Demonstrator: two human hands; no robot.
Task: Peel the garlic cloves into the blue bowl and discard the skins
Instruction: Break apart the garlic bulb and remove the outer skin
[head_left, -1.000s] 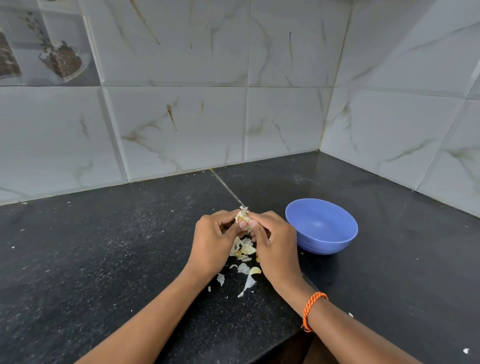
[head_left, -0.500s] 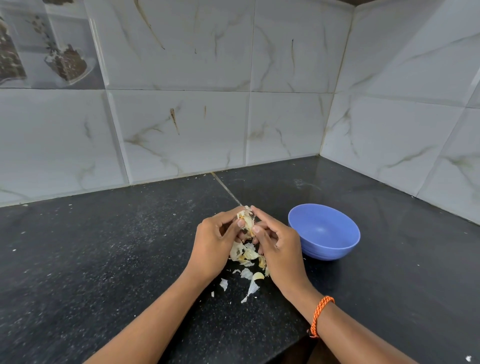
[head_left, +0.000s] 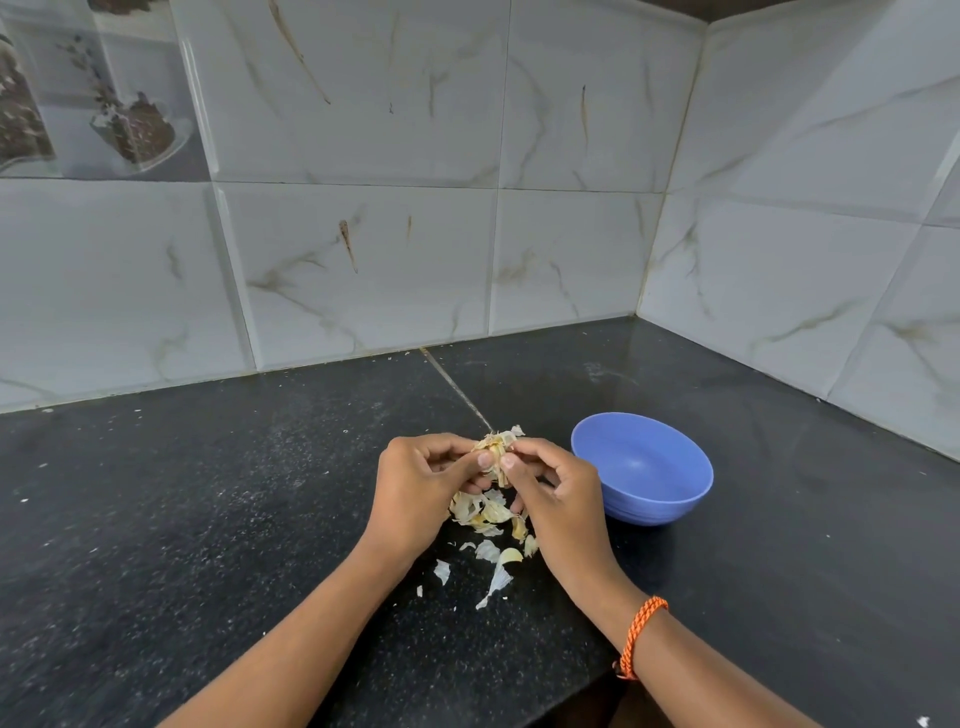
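Head view: both hands meet over the dark desk, just left of the blue bowl. The left hand and right hand each pinch the garlic between thumb and fingertips, so both grips are pressed onto it, papery skin flaring at its top. Loose skins lie scattered on the desk beneath and toward the person. The bowl looks empty, so I judge the peeling is early: no clove delivered, no skins discarded.
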